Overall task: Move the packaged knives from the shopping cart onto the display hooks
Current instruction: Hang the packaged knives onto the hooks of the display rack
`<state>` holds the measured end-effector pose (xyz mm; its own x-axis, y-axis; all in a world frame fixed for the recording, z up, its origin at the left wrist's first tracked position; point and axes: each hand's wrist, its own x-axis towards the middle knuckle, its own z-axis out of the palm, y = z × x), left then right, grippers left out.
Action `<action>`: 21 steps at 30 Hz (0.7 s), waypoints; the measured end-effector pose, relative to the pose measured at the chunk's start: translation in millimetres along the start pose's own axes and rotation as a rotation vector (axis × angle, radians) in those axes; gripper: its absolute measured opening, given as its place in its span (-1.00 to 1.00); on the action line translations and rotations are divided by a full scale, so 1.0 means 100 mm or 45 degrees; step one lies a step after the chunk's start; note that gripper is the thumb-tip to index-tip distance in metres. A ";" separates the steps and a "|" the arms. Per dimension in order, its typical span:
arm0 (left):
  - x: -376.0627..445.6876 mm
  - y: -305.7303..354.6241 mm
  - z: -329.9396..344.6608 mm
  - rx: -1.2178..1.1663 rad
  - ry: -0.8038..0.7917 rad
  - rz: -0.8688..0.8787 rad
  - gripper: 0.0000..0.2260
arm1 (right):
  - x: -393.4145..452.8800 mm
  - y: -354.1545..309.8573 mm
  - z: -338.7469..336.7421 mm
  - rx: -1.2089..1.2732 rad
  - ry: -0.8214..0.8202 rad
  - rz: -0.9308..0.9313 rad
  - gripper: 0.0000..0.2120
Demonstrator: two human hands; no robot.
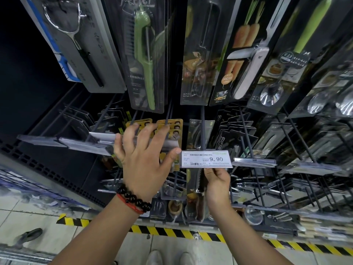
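My right hand (217, 185) grips a packaged serrated knife (194, 190) that hangs upright just below the 9.90 price tag (206, 159). The dark display hook (202, 129) carrying that tag runs back to another knife pack (194, 131) hanging on it. My left hand (145, 159), with a black bead bracelet and a red cord at the wrist, is spread open with its fingers touching the yellow-topped packs (172, 127) and the clear tag holder (103, 140) on the hooks to the left. Its thumb tip sits beside the price tag. The shopping cart is out of view.
Peelers (145, 54), a white-handled knife (248, 69) and spoons (271, 94) hang in packs on the row above. More dark hooks (286, 138) with packs fill the right side. Below runs a shelf edge with yellow-black hazard tape (172, 232) on the tiled floor. A shoe (30, 236) stands at lower left.
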<state>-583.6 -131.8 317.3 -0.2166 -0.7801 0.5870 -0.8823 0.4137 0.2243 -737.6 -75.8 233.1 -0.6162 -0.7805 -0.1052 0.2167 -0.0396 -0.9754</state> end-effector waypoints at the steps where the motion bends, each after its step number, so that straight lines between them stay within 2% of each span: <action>1: 0.00 0.00 0.00 0.001 0.001 0.002 -0.50 | -0.02 -0.02 0.01 0.003 -0.018 -0.015 -0.76; 5: 0.00 0.00 0.00 -0.018 0.001 -0.004 -0.51 | -0.10 -0.09 0.04 0.012 -0.066 -0.092 -0.70; 9: 0.00 0.00 0.00 -0.031 0.008 -0.007 -0.52 | -0.06 -0.10 0.08 0.028 -0.034 -0.048 -0.74; 17: 0.00 -0.01 0.01 -0.023 0.010 -0.002 -0.52 | -0.01 -0.10 0.06 0.103 0.021 -0.004 -0.65; 21: 0.00 -0.01 0.02 -0.030 0.016 0.001 -0.53 | -0.03 -0.11 0.05 0.099 0.050 -0.021 -0.69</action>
<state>-583.7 -133.4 315.7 -0.2118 -0.7740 0.5967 -0.8720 0.4254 0.2424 -734.9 -76.1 245.4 -0.6493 -0.7541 -0.0986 0.2638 -0.1017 -0.9592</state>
